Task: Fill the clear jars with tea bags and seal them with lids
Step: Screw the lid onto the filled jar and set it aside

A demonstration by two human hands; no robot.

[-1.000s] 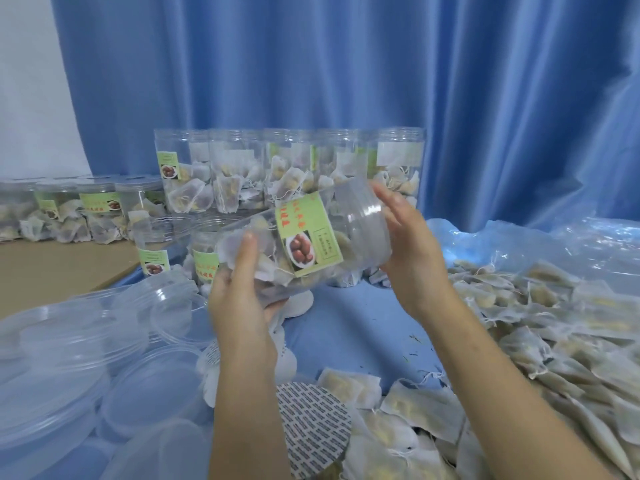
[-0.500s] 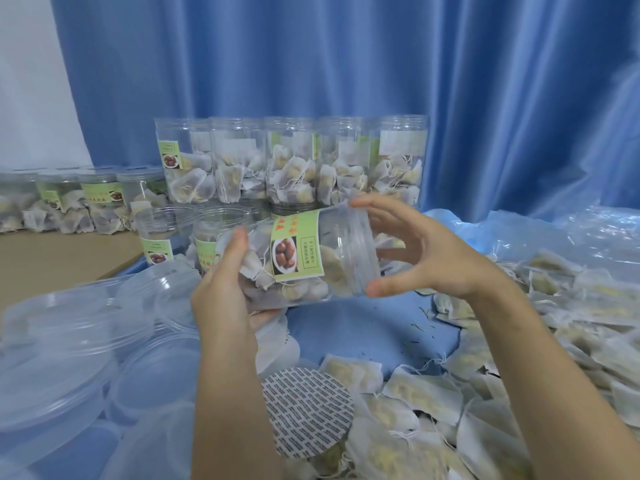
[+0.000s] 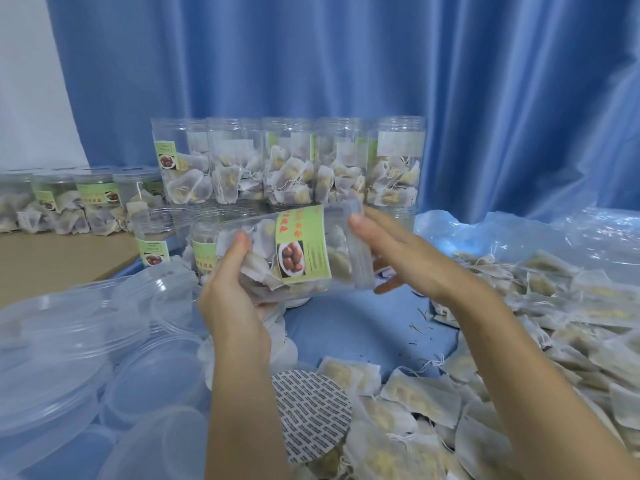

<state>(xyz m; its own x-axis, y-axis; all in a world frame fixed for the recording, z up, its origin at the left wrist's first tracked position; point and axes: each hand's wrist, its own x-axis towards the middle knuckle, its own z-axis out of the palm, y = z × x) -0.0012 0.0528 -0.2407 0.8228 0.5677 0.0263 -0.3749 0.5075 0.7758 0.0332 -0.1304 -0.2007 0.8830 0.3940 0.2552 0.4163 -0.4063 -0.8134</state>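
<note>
We are holding one clear jar [image 3: 294, 254] in the air above the blue worktop [image 3: 363, 327], in front of the other jars. The jar is lying on its side, so its long axis is running almost level from left to right, with the right end a little lower. Its clear lid [image 3: 358, 249] is sitting on the right end, and the bottom is pointing to the left. The green label [image 3: 301, 245] is facing us, and tea bags are filling the inside.

Our left hand [image 3: 230, 289] is gripping the bottom part of the jar: the thumb is pressing on the near wall and the other fingers are curling under it. Our right hand [image 3: 412, 258] is at the lid end with the fingers stretched out and spread; the thumb tip is touching the top edge of the lid, but we cannot tell if the other fingers are touching it.

Behind the held jar, a row of filled jars [image 3: 287, 161] is standing upright before the blue curtain [image 3: 346, 64], and more closed jars [image 3: 79, 202] are standing at the left. Loose clear lids [image 3: 69, 327] are lying at the lower left. A heap of tea bags [image 3: 519, 358] is covering the right side of the worktop, and a round printed seal disc [image 3: 311, 414] is lying near us between our arms.
</note>
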